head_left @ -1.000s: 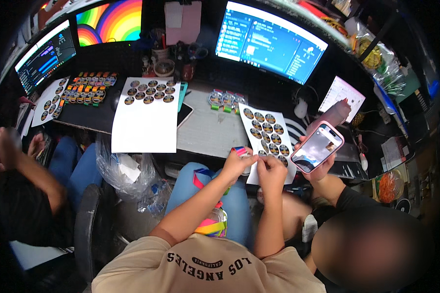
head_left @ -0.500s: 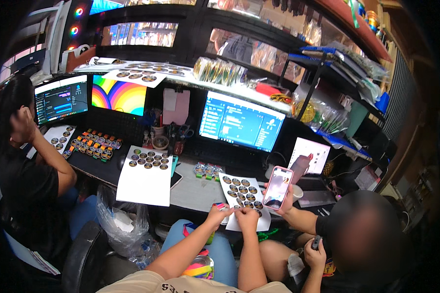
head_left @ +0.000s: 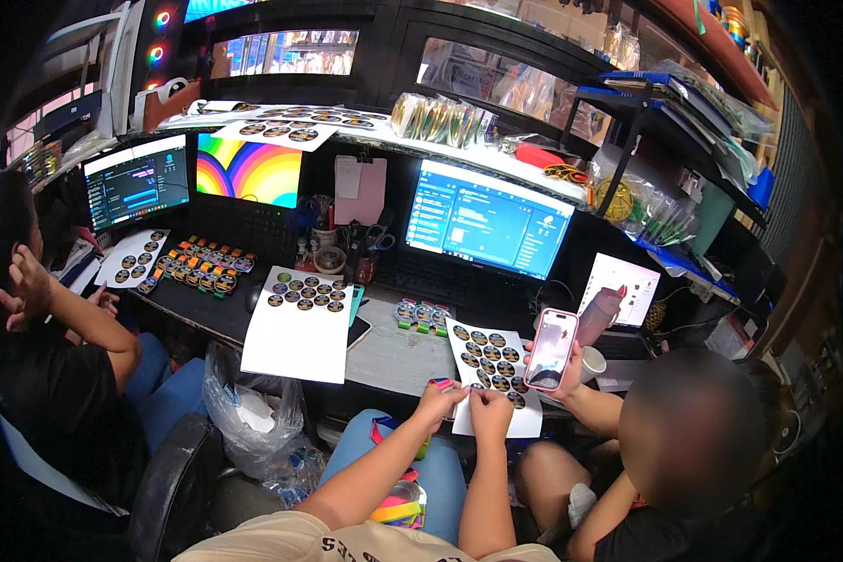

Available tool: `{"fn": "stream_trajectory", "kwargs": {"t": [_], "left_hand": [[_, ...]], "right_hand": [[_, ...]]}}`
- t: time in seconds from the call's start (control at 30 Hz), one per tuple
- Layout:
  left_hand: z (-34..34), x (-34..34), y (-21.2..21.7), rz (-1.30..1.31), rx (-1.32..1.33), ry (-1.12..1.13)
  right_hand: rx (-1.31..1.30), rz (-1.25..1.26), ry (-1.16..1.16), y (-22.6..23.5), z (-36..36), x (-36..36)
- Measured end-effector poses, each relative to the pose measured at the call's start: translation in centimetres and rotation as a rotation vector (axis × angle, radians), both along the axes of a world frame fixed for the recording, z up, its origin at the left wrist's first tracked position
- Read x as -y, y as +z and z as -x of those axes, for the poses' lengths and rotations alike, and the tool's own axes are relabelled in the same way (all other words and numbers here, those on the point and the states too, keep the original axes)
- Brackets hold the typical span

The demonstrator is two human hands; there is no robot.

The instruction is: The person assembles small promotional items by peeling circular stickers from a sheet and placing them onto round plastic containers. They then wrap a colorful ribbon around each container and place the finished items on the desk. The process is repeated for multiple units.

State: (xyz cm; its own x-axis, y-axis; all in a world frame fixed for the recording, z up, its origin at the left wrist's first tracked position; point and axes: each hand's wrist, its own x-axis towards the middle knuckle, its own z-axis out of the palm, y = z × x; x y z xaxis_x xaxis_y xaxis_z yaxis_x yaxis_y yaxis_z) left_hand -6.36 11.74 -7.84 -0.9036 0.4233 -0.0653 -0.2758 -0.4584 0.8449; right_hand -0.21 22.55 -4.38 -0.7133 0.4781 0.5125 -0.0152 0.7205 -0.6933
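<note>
Since the earlier frames, my view has tilted upward: the shelves above the monitors now fill the top of the picture, and my hands sit lower in the frame, still joined at the sheet's edge.

Grip: my left hand [head_left: 437,401] and right hand [head_left: 490,409] meet fingertip to fingertip at the lower left edge of the sticker sheet [head_left: 493,375]. Both hands are closed in a pinch; the left fingers hold a small pink item [head_left: 441,383], too small to identify. Whether the right hand clamps a sticker or the sheet itself, I cannot tell.

Pose: both forearms rise from the lower edge, nearly parallel, wrists bent slightly inward toward each other.

Location: the sticker sheet lies on the desk [head_left: 393,351], overhanging its front edge, rows of round dark stickers facing up.

Surroundings: just right of the sheet, a neighbouring person's hand holds a pink phone [head_left: 550,348] upright. A second, larger sheet [head_left: 300,323] lies to the left, well apart. A blue-lit monitor [head_left: 487,229] stands behind. At far left, another person sits with a raised hand.
</note>
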Motion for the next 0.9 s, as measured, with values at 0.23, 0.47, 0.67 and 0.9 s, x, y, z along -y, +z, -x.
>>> {"fn": "stream_trajectory", "kwargs": {"t": [0.23,0.47,0.67,0.9], "left_hand": [[0.4,0.1,-0.2,-0.03,0.092,-0.033],[0.2,0.3,0.5,0.055,0.244,-0.044],[0.3,1.1,1.9,-0.101,0.277,-0.127],[0.3,1.4,2.9,-0.076,0.29,-0.131]], "right_hand": [[-0.048,-0.107,0.066,0.5,-0.1,0.8],[0.023,-0.144,0.094,0.6,0.0,-1.0],[0.064,0.091,0.064,1.0,0.0,-3.4],[0.027,-0.026,0.243,1.2,1.5,-4.0]]}}
